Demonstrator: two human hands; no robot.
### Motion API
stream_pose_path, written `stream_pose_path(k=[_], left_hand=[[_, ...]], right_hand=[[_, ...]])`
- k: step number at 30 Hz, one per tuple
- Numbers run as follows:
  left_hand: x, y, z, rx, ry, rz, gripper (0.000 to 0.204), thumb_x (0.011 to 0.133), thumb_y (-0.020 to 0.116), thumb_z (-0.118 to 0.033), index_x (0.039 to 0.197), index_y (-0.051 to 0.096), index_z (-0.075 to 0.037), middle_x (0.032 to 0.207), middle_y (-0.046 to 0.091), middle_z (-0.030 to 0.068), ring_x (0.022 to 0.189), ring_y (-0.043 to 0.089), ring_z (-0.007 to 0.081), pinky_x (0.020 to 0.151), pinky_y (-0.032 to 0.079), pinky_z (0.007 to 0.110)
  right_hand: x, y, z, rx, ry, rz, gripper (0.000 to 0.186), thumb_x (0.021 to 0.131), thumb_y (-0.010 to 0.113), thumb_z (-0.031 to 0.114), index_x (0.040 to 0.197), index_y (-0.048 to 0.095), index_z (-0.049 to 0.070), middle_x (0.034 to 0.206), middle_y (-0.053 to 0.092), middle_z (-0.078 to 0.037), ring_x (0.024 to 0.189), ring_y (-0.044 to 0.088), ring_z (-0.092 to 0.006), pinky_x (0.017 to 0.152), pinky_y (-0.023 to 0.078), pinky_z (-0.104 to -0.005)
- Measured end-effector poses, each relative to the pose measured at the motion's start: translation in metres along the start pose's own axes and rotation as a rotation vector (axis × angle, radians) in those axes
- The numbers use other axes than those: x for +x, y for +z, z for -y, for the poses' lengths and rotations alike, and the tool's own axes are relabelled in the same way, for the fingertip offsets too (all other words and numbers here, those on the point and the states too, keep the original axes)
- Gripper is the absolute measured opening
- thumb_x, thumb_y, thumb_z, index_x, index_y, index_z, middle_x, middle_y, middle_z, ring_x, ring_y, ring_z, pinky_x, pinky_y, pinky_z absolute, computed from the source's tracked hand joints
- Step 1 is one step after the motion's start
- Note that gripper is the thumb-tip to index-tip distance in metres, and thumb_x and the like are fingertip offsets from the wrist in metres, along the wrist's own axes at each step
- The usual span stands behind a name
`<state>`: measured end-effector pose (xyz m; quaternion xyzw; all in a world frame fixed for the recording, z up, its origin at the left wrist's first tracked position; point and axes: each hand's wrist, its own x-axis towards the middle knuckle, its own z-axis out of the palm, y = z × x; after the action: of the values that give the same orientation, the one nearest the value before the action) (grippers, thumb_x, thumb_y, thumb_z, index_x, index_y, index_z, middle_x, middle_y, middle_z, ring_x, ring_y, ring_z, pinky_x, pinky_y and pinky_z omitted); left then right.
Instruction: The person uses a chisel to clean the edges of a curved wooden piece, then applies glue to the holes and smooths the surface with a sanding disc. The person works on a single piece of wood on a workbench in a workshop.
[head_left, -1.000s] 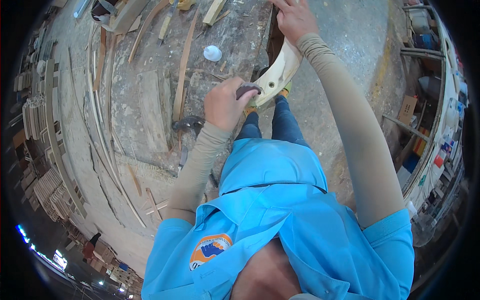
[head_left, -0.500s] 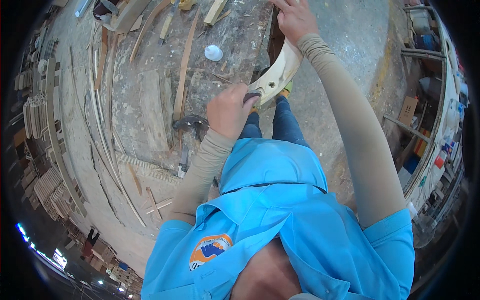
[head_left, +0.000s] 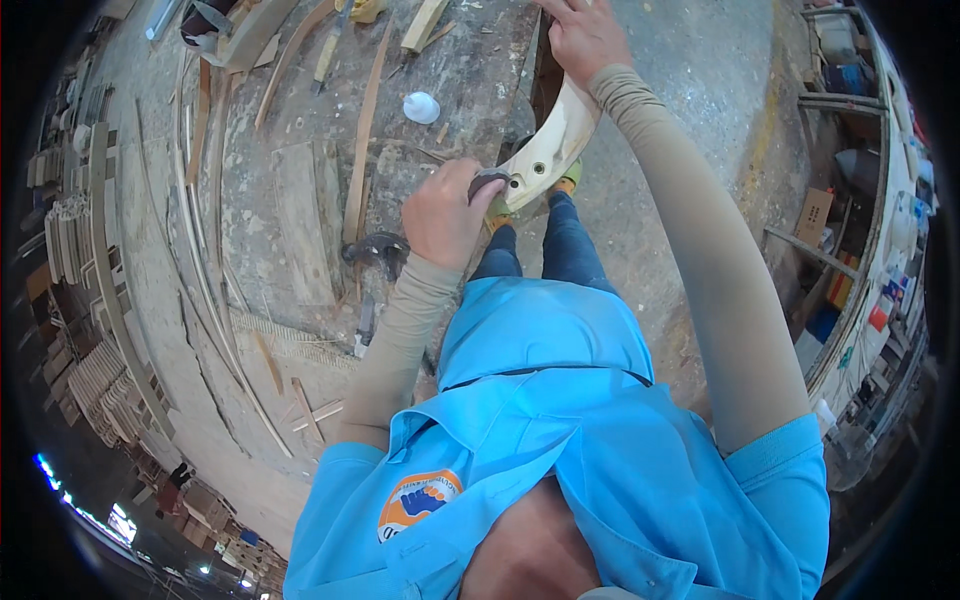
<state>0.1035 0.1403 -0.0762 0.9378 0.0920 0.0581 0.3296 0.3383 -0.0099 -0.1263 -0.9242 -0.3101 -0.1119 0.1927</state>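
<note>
A pale curved piece of wood [head_left: 562,135] with two dark round holes at its near end extends past the right edge of the workbench. My right hand [head_left: 590,45] is closed round its far part; the fingertips run out at the top of the picture. My left hand [head_left: 440,215] is closed on a dark folded piece of sandpaper [head_left: 487,183], thumb on top. The sandpaper touches or nearly touches the near end of the wood, beside the outer hole. Left of that hand, a claw hammer [head_left: 378,245] lies on the workbench [head_left: 250,200].
A small white plastic bottle [head_left: 421,107] and a long thin wood strip [head_left: 368,130] are on the bench. Beyond them lies a chisel-like tool [head_left: 327,60]. Shelves [head_left: 845,105] with containers line the right side. Stacked wooden parts [head_left: 75,235] stand far left.
My left hand with the sandpaper has shifted slightly left, off the wood's near end. The outer hole now shows. My right hand keeps its hold, with the wood barely moved.
</note>
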Motion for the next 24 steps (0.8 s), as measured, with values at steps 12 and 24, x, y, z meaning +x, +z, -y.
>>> stream_pose_path(k=[12, 24], left_hand=[[-0.003, -0.020, 0.010, -0.188, 0.082, -0.094, 0.017, 0.078, 0.077, -0.017, 0.092, 0.070, -0.011, 0.081, 0.065, 0.0074, 0.072, 0.064, 0.0287, 0.060, 0.049, 0.038], [-0.011, -0.002, -0.004, 0.206, 0.266, -0.035, 0.021, 0.076, 0.074, -0.011, 0.096, 0.070, -0.016, 0.083, 0.061, 0.0012, 0.072, 0.061, 0.0221, 0.061, 0.047, 0.034]], right_hand=[[0.003, -0.011, 0.008, 0.069, 0.043, 0.049, 0.040, 0.084, 0.051, 0.011, 0.122, 0.063, 0.009, 0.142, 0.051, -0.016, 0.126, 0.047, -0.0412, 0.107, 0.039, -0.0458], [0.001, -0.003, 0.002, -0.010, 0.043, 0.016, 0.042, 0.084, 0.051, 0.012, 0.124, 0.063, 0.014, 0.143, 0.050, -0.014, 0.126, 0.047, -0.0412, 0.106, 0.041, -0.0461]])
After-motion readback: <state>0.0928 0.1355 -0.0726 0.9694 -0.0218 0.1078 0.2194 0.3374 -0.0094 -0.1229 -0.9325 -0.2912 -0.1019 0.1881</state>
